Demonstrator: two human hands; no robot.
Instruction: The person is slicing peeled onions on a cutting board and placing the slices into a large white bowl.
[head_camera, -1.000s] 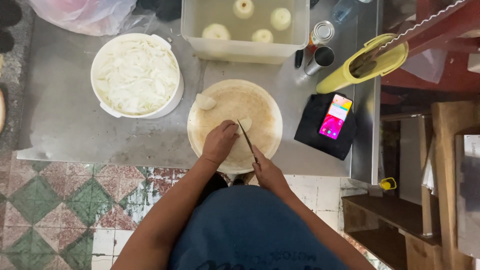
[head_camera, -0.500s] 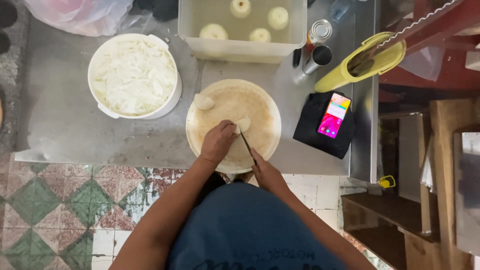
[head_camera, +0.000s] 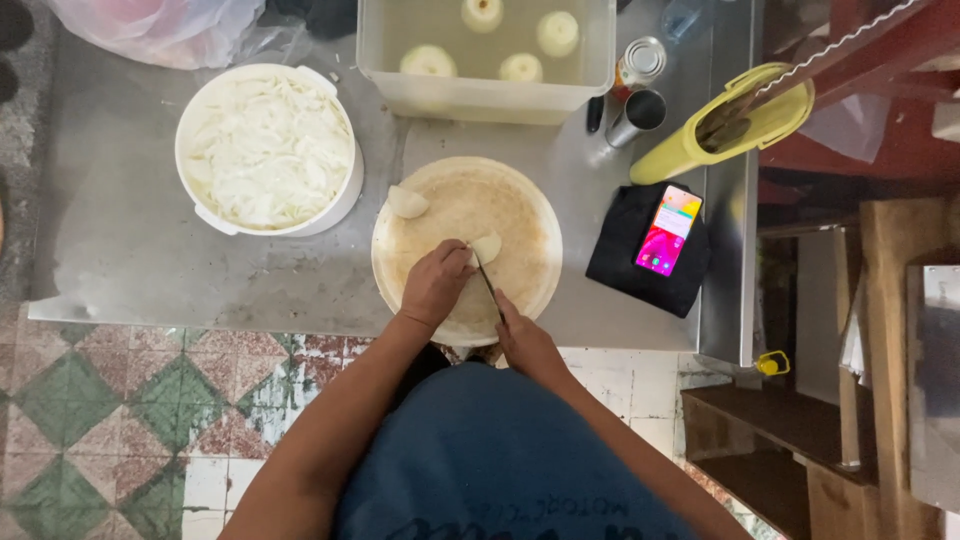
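At the bench's (head_camera: 130, 250) far edge stands a clear rectangular tub (head_camera: 487, 95) of water with four pale peeled onions afloat; right of it a small round tin can (head_camera: 640, 60) with a coloured label, a dark metal cup (head_camera: 640, 112) just beside it, and a yellow plastic jug (head_camera: 725, 125) lying tilted with utensils in its mouth; a pink-tinted plastic bag (head_camera: 150, 28) sits at the far left corner. A lit phone (head_camera: 668, 231) rests on a black cloth (head_camera: 640, 262) near the bench's right edge. A white round tub (head_camera: 345, 195) heaped with sliced onion stands left of the round wooden chopping board (head_camera: 520, 215), close but apart from it; a loose onion piece (head_camera: 406, 203) lies at the board's left rim. The left hand (head_camera: 436, 285) presses down on an onion half (head_camera: 487, 247) mid-board, its grip closed over it; the right hand (head_camera: 527, 342), grip closed round the handle, holds a knife (head_camera: 488, 283) with the blade against the onion half. The board overhangs the bench's near edge slightly; bare steel lies open at the left; patterned floor tiles (head_camera: 100, 420) show below.
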